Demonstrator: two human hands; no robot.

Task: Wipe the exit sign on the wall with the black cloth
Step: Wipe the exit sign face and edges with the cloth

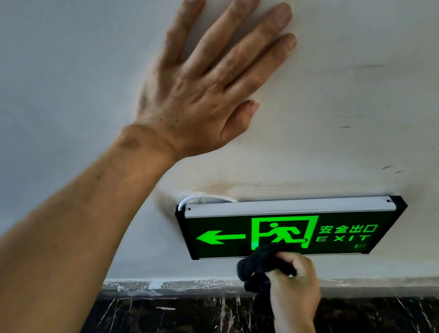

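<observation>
The exit sign is a black rectangle low on the white wall, lit with a green arrow, a running figure and the word EXIT. Its top edge is a silver strip. My right hand is shut on a bunched black cloth, which presses against the sign's lower edge under the running figure and hides a small part of it. My left hand lies flat on the wall above the sign with its fingers spread, holding nothing.
A white cable loops out of the wall behind the sign's top left corner. The wall is scuffed and stained around the sign. Below runs a dark marble skirting with white veins.
</observation>
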